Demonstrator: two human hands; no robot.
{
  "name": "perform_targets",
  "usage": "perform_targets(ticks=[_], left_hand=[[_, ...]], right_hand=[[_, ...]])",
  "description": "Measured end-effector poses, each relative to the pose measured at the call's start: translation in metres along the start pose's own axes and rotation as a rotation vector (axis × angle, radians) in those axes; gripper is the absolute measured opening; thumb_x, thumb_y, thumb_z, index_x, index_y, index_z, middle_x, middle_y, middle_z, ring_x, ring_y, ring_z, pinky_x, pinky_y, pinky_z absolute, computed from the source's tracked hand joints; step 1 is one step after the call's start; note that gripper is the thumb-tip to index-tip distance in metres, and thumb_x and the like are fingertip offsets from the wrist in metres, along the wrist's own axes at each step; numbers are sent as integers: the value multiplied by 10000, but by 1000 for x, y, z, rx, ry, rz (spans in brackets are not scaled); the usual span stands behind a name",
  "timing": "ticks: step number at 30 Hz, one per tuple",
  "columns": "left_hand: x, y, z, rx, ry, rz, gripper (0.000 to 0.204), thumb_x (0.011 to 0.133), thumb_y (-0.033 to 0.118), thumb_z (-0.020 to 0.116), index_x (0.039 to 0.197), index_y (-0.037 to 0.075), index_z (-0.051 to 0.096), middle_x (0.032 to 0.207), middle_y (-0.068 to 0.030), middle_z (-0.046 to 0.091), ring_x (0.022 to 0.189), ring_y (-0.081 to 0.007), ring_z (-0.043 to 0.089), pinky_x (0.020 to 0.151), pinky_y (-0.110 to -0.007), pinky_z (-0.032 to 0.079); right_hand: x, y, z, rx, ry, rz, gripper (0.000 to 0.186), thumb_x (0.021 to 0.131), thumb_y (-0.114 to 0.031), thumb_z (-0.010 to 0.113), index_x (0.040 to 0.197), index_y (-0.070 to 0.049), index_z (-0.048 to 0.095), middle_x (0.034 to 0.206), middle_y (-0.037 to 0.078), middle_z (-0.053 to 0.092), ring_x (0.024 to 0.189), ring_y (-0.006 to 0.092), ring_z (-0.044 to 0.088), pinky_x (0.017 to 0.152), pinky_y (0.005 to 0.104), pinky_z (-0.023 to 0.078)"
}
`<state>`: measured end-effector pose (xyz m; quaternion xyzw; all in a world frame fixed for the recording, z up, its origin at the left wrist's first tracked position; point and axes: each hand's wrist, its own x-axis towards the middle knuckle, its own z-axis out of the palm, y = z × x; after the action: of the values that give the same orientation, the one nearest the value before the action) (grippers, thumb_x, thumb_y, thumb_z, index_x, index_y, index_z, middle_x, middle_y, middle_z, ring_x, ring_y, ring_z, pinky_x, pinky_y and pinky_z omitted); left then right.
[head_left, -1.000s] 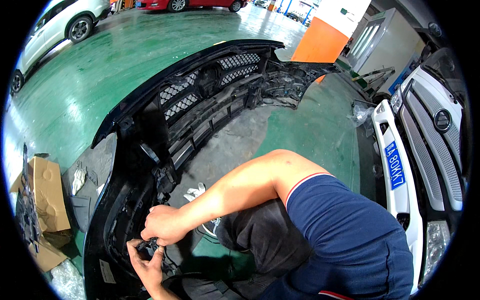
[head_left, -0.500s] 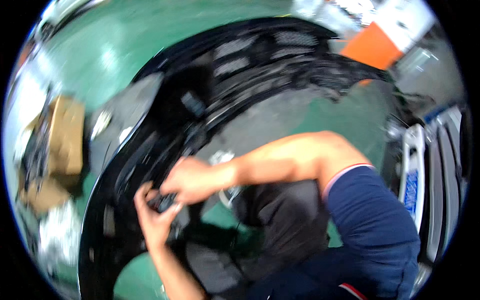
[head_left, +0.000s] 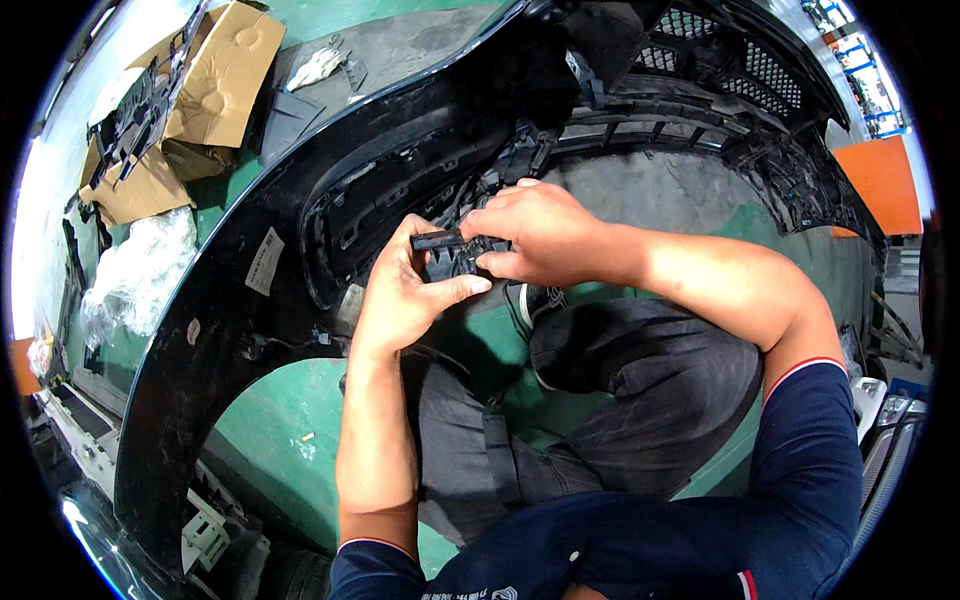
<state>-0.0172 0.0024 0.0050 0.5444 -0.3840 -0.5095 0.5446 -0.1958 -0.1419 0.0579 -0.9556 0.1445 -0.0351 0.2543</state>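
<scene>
A small black plastic part (head_left: 440,262), bracket-like in shape, is between my hands above a black car bumper (head_left: 215,310). My left hand (head_left: 400,290) grips its left end, with the thumb along the near side and the fingers behind. At the other end, my right hand (head_left: 545,235) pinches the part between thumb and curled fingers. Those fingers cover some of it, so its full shape is hidden. The bumper lies with its inner side showing and curves around in front of me, from near left to far right.
Far left stands an open cardboard box (head_left: 225,75) with black parts, beside clear plastic wrapping (head_left: 140,275). A white glove (head_left: 318,66) lies beyond the bumper. My bent legs (head_left: 640,370) are close below my hands. An orange panel (head_left: 880,185) is at far right.
The view has swung and sharpened, so the bumper and box appear shifted. Both hands still hold the small black part; my right fingers now pinch its right end.
</scene>
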Motion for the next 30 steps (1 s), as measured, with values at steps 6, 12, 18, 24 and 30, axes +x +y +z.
perform_targets(ticks=[6, 12, 18, 24, 30], left_hand=[[12, 14, 9, 210, 21, 30, 528, 718, 152, 1000, 1048, 59, 599, 922, 17, 625, 850, -93, 573, 771, -281, 509], [5, 12, 9, -2, 137, 29, 533, 718, 100, 915, 1130, 23, 586, 1018, -28, 636, 945, -132, 585, 869, -304, 497], [14, 2, 16, 190, 87, 112, 569, 716, 181, 978, 1070, 23, 563, 986, -16, 548, 917, -142, 505, 853, -308, 452], [17, -4, 6, 126, 67, 110, 555, 715, 157, 976, 1038, 39, 541, 971, -7, 527, 919, -134, 491, 868, -306, 446], [17, -4, 5, 121, 57, 110, 522, 715, 99, 951, 1026, 44, 535, 971, -10, 538, 925, -128, 500, 874, -301, 448]], right_hand=[[0, 12, -11, -112, -72, -20, 323, 846, -334, 757, 1103, -140, 752, 975, 149, 774, 971, 379, 743, 853, 524, 568], [20, 3, 1, -89, 26, -5, 287, 760, -296, 761, 992, -128, 770, 857, 161, 760, 915, 409, 747, 839, 541, 566], [3, 21, 14, -31, 107, -14, 251, 732, -235, 769, 942, -106, 722, 808, 112, 732, 872, 375, 724, 847, 503, 508], [10, 17, 14, -25, 79, -7, 246, 730, -225, 765, 933, -98, 711, 810, 112, 725, 871, 366, 718, 840, 504, 497], [10, 18, 14, 9, 103, -17, 251, 722, -217, 771, 936, -101, 710, 812, 105, 720, 879, 362, 716, 837, 503, 495]])
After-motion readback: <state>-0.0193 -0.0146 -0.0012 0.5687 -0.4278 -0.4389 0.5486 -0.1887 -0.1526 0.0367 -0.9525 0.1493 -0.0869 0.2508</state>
